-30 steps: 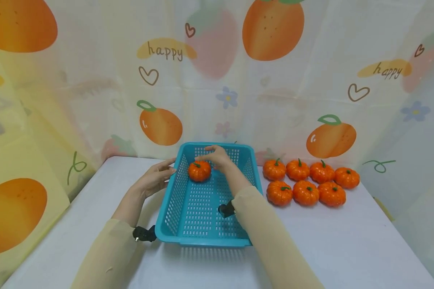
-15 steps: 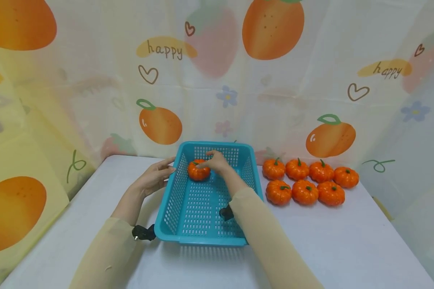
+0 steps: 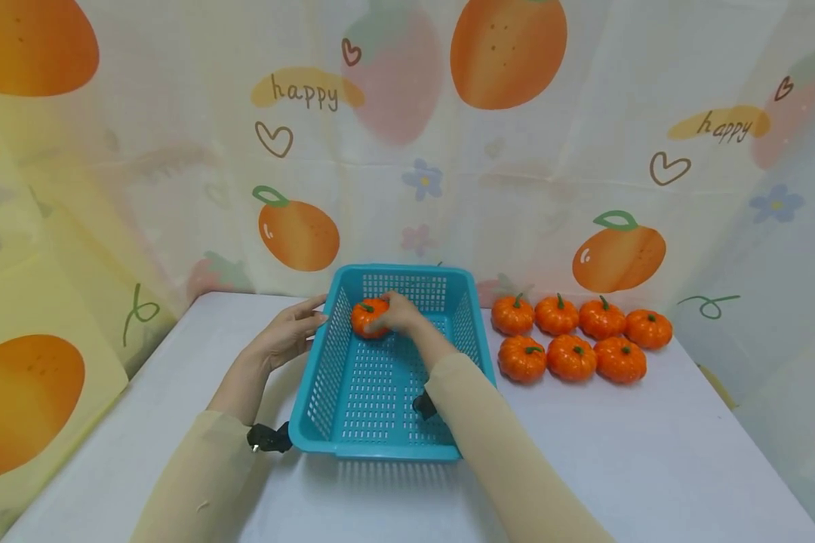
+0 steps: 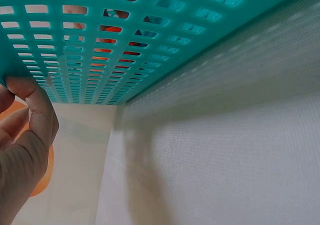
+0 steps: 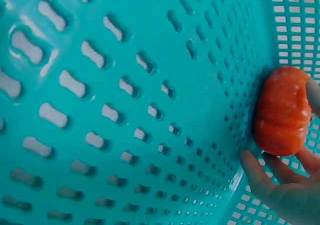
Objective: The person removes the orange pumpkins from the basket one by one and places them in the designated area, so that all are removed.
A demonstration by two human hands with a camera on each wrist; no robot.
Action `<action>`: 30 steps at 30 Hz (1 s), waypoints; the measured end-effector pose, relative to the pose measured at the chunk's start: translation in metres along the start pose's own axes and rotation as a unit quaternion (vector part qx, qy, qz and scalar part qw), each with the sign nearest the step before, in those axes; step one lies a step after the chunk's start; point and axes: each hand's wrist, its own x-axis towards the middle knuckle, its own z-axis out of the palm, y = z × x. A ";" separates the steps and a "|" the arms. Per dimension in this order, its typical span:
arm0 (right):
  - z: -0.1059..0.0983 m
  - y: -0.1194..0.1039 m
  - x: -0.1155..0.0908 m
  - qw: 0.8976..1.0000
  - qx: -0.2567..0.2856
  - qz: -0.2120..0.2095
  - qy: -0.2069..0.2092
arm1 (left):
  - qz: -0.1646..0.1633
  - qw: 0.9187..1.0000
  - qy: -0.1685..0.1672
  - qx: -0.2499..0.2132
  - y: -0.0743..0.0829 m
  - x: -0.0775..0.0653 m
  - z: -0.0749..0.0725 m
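Note:
A small orange pumpkin (image 3: pixel 363 320) with a green stem sits near the far left corner inside a blue plastic basket (image 3: pixel 401 452). Reaching in from the right, my right hand (image 3: pixel 406 315) holds the pumpkin at its right side. The right wrist view has the thumb on one side of the pumpkin (image 5: pixel 281 112) and the fingers (image 5: pixel 257 172) curled close beneath it. Outside the basket, my left hand (image 3: pixel 284 338) grips the left rim. Its bent fingers (image 4: pixel 37 102) are at the rim's edge in the left wrist view.
Several more orange pumpkins (image 3: pixel 572 357) stand in two rows on the white table (image 3: pixel 659 460), right of the basket. A fruit-patterned curtain (image 3: pixel 516 173) hangs right behind the table. Black wrist straps (image 3: pixel 269 437) sit near the basket's near left corner.
My right hand has come down and left from above the pumpkin, and its fingers have closed around it. My left hand stays at the basket's rim. The pumpkin and basket have barely moved.

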 end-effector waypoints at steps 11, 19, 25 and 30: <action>0.002 0.005 0.012 0.999 -0.037 0.001 0.010 | 0.004 1.000 -0.007 -0.010 0.000 0.000 0.000; -0.006 -0.012 -0.008 1.000 -0.014 0.024 0.014 | 0.007 1.000 -0.013 -0.012 0.000 0.001 -0.001; -0.015 -0.006 0.002 0.999 0.024 0.013 0.027 | 0.007 1.000 -0.012 -0.008 0.000 0.003 0.000; -0.023 -0.014 -0.001 0.997 0.069 0.007 0.027 | 0.011 1.000 -0.013 -0.007 -0.001 0.002 -0.001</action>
